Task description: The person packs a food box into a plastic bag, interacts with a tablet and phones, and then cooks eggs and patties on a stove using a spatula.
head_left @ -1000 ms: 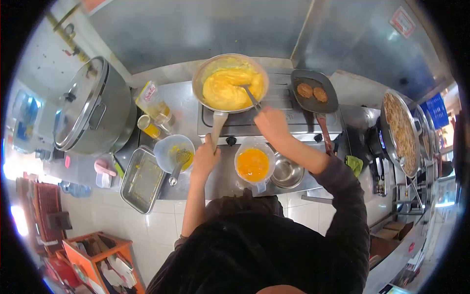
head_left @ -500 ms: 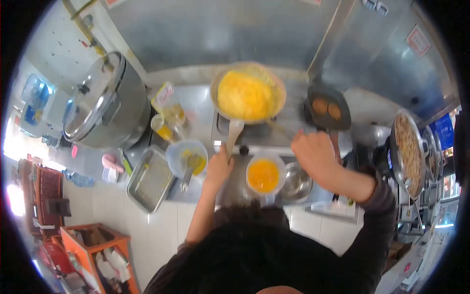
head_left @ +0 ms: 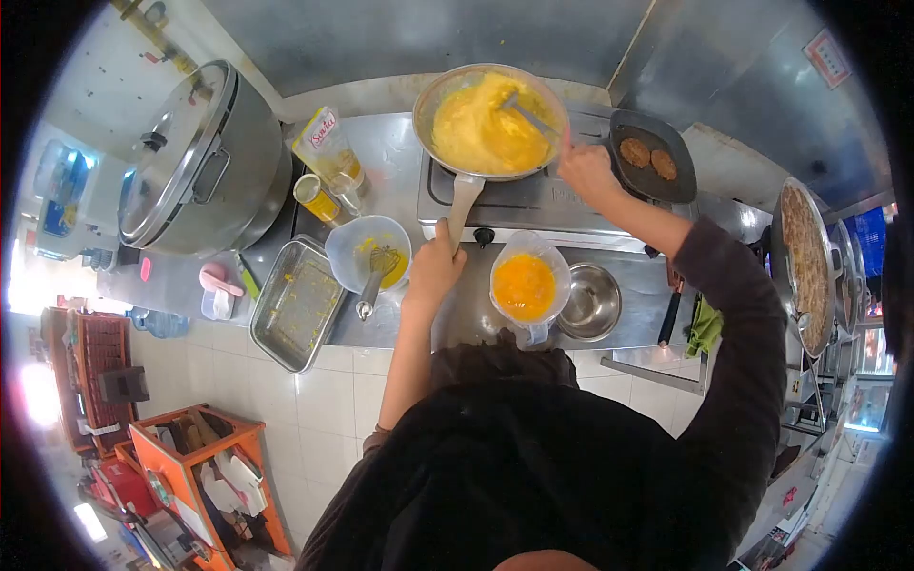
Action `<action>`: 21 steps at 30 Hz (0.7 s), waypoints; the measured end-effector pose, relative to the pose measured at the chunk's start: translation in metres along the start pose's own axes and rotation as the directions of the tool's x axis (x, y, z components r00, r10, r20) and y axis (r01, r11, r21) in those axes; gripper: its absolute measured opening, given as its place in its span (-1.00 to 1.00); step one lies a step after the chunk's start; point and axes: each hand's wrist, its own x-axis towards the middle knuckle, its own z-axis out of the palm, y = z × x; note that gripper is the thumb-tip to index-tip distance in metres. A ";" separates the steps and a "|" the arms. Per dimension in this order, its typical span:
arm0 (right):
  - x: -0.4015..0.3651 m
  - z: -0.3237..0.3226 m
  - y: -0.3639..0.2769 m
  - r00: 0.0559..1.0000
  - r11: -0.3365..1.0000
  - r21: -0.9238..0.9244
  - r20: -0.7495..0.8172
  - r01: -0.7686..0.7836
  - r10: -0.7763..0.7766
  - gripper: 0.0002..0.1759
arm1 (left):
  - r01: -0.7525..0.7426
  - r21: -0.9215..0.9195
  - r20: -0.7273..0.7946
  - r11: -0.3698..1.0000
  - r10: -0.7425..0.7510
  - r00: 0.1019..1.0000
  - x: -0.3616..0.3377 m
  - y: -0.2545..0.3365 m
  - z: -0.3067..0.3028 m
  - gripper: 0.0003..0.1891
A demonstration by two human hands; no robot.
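Note:
A frying pan (head_left: 426, 133) full of yellow egg (head_left: 476, 133) sits on the stove. Its pale handle (head_left: 465, 205) points towards me, and my left hand (head_left: 434, 271) is wrapped round the lower end. My right hand (head_left: 586, 173) grips a spatula (head_left: 536, 120) at the pan's right side, its grey blade dipping into the egg, which is folded and partly runny. Nearer to me stands a clear measuring jug (head_left: 562, 276) of beaten egg. A steel bowl (head_left: 590, 319) is beside it. Left of my left hand, a whisk (head_left: 375, 276) leans in a plastic bowl (head_left: 347, 246) with egg residue.
A square pan (head_left: 681, 157) with two brown patties (head_left: 649, 160) lies right of my right hand. To the left are a metal tray (head_left: 276, 333), a can (head_left: 314, 197), a pouch (head_left: 327, 147) and a large pot (head_left: 238, 186). A wide pan (head_left: 795, 262) of food stands far right.
The view has shifted and sharpened. My right hand has moved up to the pan's right rim, and the spatula now reaches into the egg, which is folded over. My left hand keeps the handle.

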 end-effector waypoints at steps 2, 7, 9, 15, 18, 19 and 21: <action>0.011 0.018 -0.008 0.993 0.995 0.095 -0.111 -0.021 0.031 -0.44 | -0.009 0.005 0.014 1.000 0.009 1.000 0.000 -0.002 0.000 -0.44; 0.023 -0.001 -0.021 0.984 0.804 0.588 -0.073 -0.090 0.163 -0.64 | -0.041 0.013 0.008 0.999 0.041 0.999 0.000 0.005 -0.003 -0.42; 0.022 -0.022 -0.032 0.973 0.756 0.641 -0.061 -0.132 0.222 -0.80 | -0.064 -0.004 0.019 0.998 0.064 0.998 0.001 0.001 0.000 -0.43; -0.013 -0.104 -0.062 0.942 0.540 0.777 0.213 -0.323 0.258 -0.93 | -0.164 0.007 -0.019 0.986 0.164 0.986 0.001 -0.002 0.000 -0.44; -0.025 -0.113 -0.084 0.893 0.395 0.815 0.305 -0.425 0.331 -0.43 | -0.208 0.024 -0.031 0.978 0.208 0.978 0.000 -0.003 0.002 -0.45; -0.032 -0.115 -0.086 0.885 0.286 0.855 0.339 -0.432 0.320 -0.39 | -0.164 0.045 -0.043 0.985 0.166 0.985 0.001 -0.002 0.002 -0.45; -0.058 -0.119 -0.084 0.884 0.159 0.903 0.332 -0.398 0.328 -0.37 | -0.156 -0.009 -0.019 0.988 0.156 0.988 0.001 -0.001 0.003 -0.47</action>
